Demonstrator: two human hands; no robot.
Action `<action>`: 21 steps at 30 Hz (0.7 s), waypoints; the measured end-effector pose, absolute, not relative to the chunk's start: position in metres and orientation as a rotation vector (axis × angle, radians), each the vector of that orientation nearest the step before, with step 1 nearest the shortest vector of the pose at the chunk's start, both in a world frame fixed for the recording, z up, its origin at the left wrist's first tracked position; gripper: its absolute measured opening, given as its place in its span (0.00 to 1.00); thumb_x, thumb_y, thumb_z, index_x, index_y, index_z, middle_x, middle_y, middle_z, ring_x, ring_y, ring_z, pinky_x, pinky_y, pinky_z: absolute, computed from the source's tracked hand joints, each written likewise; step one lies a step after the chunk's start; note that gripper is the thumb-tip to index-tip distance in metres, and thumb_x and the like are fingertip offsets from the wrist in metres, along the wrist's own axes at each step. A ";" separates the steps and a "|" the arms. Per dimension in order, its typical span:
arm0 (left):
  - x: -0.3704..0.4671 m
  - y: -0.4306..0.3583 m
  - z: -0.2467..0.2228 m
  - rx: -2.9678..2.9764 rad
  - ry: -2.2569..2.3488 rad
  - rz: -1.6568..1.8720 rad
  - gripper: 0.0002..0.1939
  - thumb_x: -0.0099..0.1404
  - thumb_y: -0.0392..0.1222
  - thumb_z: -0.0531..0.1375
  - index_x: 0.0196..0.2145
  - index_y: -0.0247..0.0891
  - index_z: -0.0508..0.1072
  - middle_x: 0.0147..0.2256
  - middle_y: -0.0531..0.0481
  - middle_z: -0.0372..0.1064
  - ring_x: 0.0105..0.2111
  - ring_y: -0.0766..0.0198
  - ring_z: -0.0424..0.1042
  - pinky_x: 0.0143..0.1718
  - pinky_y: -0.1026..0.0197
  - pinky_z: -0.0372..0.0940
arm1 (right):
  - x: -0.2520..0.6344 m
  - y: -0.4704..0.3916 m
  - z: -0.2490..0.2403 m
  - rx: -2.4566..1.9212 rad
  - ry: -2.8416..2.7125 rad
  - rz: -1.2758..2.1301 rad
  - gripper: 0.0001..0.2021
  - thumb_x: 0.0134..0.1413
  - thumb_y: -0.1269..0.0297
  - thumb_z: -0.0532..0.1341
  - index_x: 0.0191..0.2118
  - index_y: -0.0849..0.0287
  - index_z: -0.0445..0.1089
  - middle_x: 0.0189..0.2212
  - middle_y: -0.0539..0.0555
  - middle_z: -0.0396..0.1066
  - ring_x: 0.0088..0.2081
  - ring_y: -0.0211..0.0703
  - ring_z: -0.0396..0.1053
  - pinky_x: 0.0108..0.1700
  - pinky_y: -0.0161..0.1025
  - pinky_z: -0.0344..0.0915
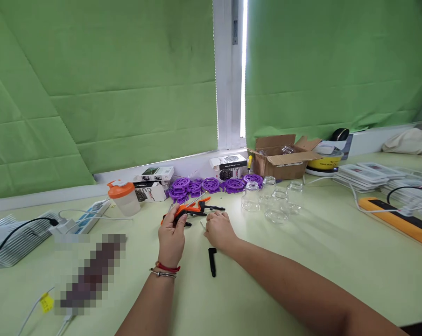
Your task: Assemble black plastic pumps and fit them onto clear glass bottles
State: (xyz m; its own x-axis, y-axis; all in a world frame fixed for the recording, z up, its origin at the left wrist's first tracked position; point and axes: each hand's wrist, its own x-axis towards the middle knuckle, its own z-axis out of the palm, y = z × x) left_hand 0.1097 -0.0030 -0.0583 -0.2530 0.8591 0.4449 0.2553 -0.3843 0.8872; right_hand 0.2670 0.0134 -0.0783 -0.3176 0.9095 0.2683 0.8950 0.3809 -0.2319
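Observation:
My left hand [171,234] grips the handle of an orange and black hand tool [193,209] that rests just above the pale green table [302,261]. My right hand [218,229] lies beside it with its fingers curled at the tool's black nose; whether it pinches a small part I cannot tell. A short black L-shaped piece [212,261] lies on the table just in front of my right wrist. Red and metal bracelets circle my left wrist.
Purple plastic wheels [211,185] and small boxes [154,174] line the wall. Several clear glass jars [271,200] stand to the right, with an open cardboard box [283,156] behind. An orange-lidded shaker [124,198] and a power strip [88,219] sit at left; an orange bar [400,219] at right.

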 end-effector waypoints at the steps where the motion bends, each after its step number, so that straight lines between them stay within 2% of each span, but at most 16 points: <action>1: 0.110 -0.003 -0.059 1.535 1.365 1.677 0.22 0.60 0.47 0.60 0.52 0.42 0.69 0.53 0.46 0.67 0.54 0.56 0.64 0.58 0.52 0.55 | 0.266 0.013 -0.079 -1.578 -2.289 0.048 0.05 0.47 0.66 0.63 0.28 0.60 0.76 0.37 0.57 0.71 0.44 0.51 0.61 0.46 0.46 0.51; 7: 0.112 -0.004 -0.057 1.552 1.344 1.694 0.21 0.58 0.46 0.62 0.50 0.43 0.71 0.52 0.47 0.68 0.55 0.54 0.62 0.60 0.50 0.52 | 0.261 0.009 -0.079 -1.574 -2.273 0.051 0.08 0.47 0.74 0.57 0.29 0.61 0.75 0.36 0.58 0.72 0.43 0.48 0.63 0.47 0.44 0.52; 11: 0.113 -0.004 -0.057 1.590 1.338 1.673 0.21 0.58 0.45 0.61 0.50 0.43 0.71 0.53 0.46 0.67 0.55 0.55 0.63 0.60 0.49 0.53 | 0.269 0.003 -0.065 -1.506 -2.205 0.113 0.10 0.48 0.75 0.55 0.30 0.63 0.74 0.36 0.58 0.72 0.40 0.46 0.66 0.44 0.42 0.56; 14: 0.115 -0.005 -0.058 1.594 1.314 1.618 0.21 0.59 0.45 0.61 0.51 0.42 0.71 0.54 0.46 0.66 0.55 0.55 0.62 0.59 0.50 0.54 | 0.287 -0.006 -0.043 -1.415 -2.041 0.339 0.09 0.49 0.75 0.55 0.30 0.62 0.72 0.31 0.56 0.72 0.31 0.40 0.66 0.35 0.37 0.60; 17: 0.121 -0.009 -0.058 1.538 1.249 1.528 0.23 0.58 0.45 0.62 0.52 0.42 0.69 0.51 0.46 0.68 0.53 0.55 0.64 0.56 0.50 0.57 | 0.310 -0.017 -0.017 -1.207 -1.868 0.569 0.07 0.51 0.69 0.56 0.27 0.58 0.70 0.20 0.50 0.67 0.21 0.36 0.60 0.26 0.35 0.57; 21: 0.137 -0.023 -0.053 1.497 1.113 1.374 0.24 0.57 0.45 0.62 0.53 0.42 0.69 0.48 0.46 0.71 0.47 0.57 0.69 0.50 0.52 0.64 | 0.325 -0.029 0.010 -0.920 -1.686 0.687 0.06 0.54 0.64 0.56 0.31 0.57 0.70 0.24 0.49 0.68 0.26 0.37 0.64 0.28 0.35 0.61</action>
State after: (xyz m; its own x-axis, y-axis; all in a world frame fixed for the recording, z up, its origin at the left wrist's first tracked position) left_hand 0.1370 -0.0231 -0.0526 0.0224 0.9566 0.2905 0.0854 -0.2913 0.9528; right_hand 0.3250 -0.0294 0.0098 -0.1567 0.8417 0.5167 0.2404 0.5400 -0.8066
